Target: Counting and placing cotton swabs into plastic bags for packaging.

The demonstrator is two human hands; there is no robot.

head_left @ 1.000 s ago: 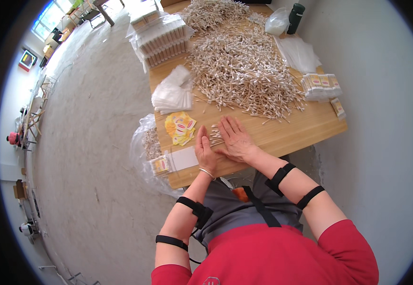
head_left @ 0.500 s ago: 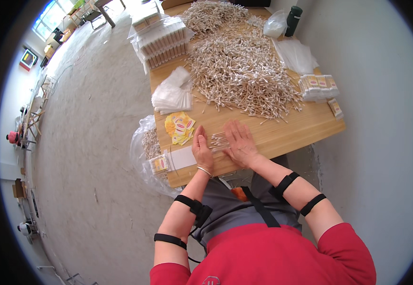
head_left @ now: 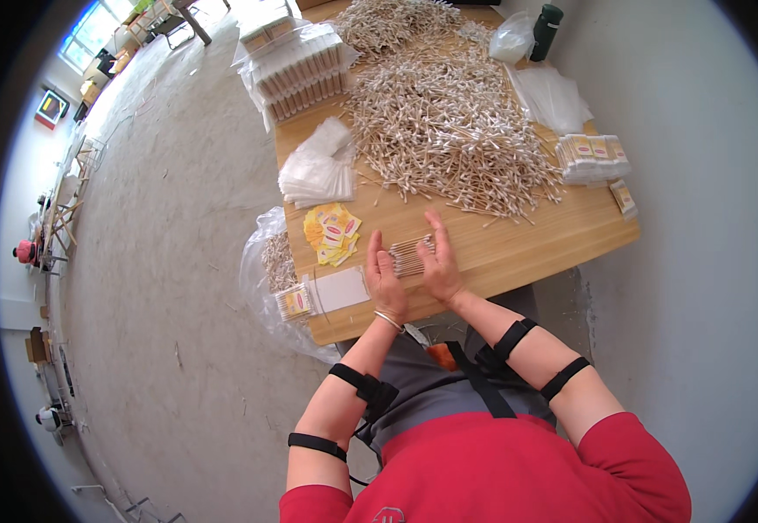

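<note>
A flat row of cotton swabs [head_left: 410, 256] with wooden sticks lies on the table near its front edge, between my two hands. My left hand [head_left: 386, 283] stands on edge at the left ends of the swabs, fingers stretched out and thumb beside them. At the right ends is my right hand [head_left: 441, 268], its fingers extended and its thumb touching the swabs. Left of my left hand lies a white card [head_left: 341, 288]. A small pack of swabs [head_left: 294, 302] sits beyond it at the table's left edge. Yellow printed labels [head_left: 333, 232] lie loosely stacked just behind.
A large heap of loose swabs [head_left: 457, 131] covers the middle of the wooden table [head_left: 536, 248]. Clear bags [head_left: 318, 166] and stacked packs [head_left: 301, 74] stand left; wrapped packs [head_left: 593, 159] and a dark green bottle [head_left: 546, 33] are right. A plastic bag of swabs [head_left: 266, 270] hangs beside the left edge.
My right hand has turned from lying flat over the swabs to standing upright at their right ends. My left hand has shifted slightly right, and the swabs are now a more even row.
</note>
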